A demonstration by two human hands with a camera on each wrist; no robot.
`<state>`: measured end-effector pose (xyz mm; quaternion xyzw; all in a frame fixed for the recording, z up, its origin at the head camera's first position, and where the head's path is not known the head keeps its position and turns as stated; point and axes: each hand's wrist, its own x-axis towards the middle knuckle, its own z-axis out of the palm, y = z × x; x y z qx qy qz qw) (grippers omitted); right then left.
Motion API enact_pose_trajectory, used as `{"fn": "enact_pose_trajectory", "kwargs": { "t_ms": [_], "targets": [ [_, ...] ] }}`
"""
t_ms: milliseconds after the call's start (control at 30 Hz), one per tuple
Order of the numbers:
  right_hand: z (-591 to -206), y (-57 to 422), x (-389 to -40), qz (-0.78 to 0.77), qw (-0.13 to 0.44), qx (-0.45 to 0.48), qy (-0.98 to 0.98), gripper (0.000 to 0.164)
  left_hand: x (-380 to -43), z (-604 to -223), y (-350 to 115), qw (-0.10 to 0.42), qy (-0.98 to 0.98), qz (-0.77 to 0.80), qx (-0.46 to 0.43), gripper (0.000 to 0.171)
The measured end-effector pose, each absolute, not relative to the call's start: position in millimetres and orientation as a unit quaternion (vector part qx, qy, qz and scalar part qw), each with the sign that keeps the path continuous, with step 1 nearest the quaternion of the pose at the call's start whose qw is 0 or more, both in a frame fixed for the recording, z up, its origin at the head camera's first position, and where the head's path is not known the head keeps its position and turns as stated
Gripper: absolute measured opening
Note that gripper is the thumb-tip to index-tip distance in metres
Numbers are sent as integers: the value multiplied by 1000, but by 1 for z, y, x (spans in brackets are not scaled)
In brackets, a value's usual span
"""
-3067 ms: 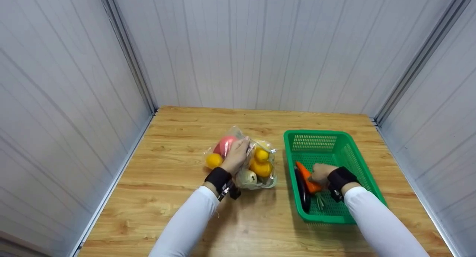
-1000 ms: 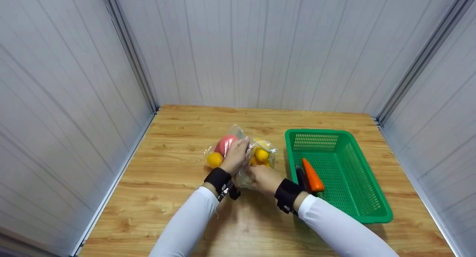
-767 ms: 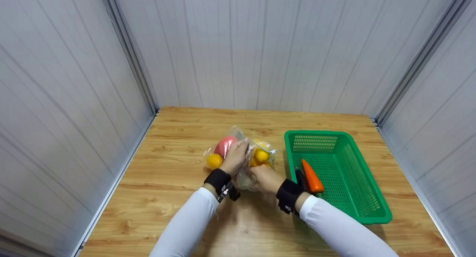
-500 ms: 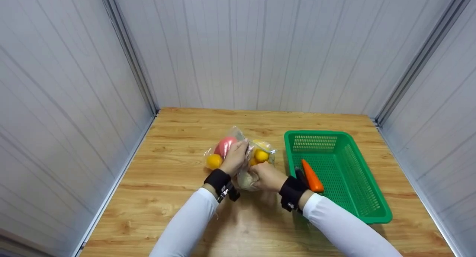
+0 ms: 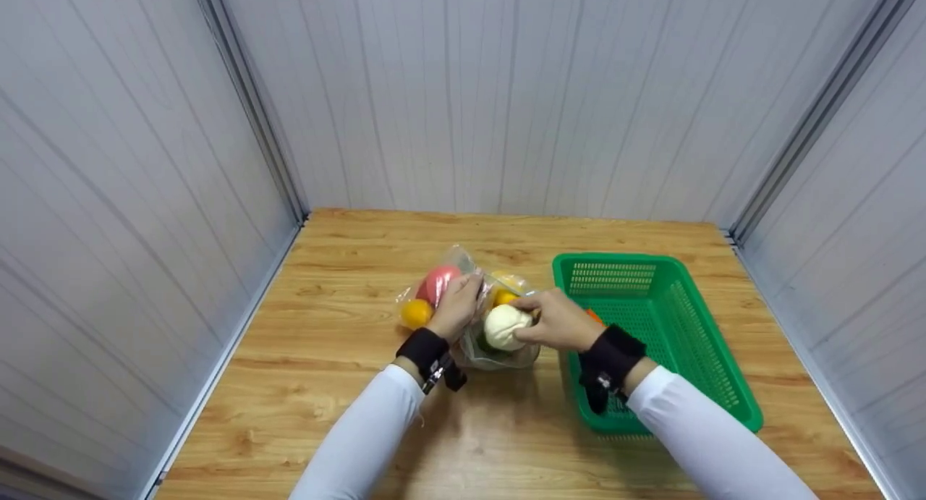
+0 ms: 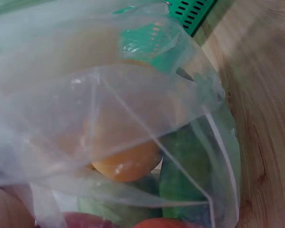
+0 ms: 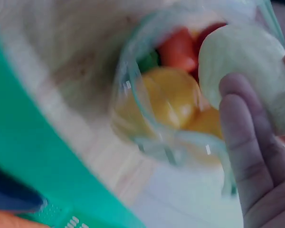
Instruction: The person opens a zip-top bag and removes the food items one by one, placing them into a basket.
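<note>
Head view, left hand (image 5: 457, 306): grip pinches the clear bag (image 5: 483, 362) on the surface (image 5: 325, 399).
Head view, right hand (image 5: 558, 323): grip holds the white vegetable (image 5: 501, 328) at the bag's mouth, left of the green basket (image 5: 615, 257).
Left wrist, clear bag: orange fruit (image 6: 128, 164) beside something green (image 6: 186, 166).
Right wrist, white vegetable: near yellow fruit (image 7: 173, 97).

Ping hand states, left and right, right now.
Left hand: closed, holding the clear plastic bag.
Right hand: closed, holding the whitish round vegetable.

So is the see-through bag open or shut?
Open: in the right wrist view, the bag gapes at its mouth, showing yellow produce inside.
</note>
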<state>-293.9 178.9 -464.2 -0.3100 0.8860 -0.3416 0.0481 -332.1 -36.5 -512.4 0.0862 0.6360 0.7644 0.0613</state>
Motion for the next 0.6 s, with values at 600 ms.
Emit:
{"fn": "enact_pose_trajectory", "kwargs": {
  "t_ms": [600],
  "targets": [
    [-443,270,-324,-477,22,-129,869,51,-331,-513,-43,66,623,774,89,51]
  ]
}}
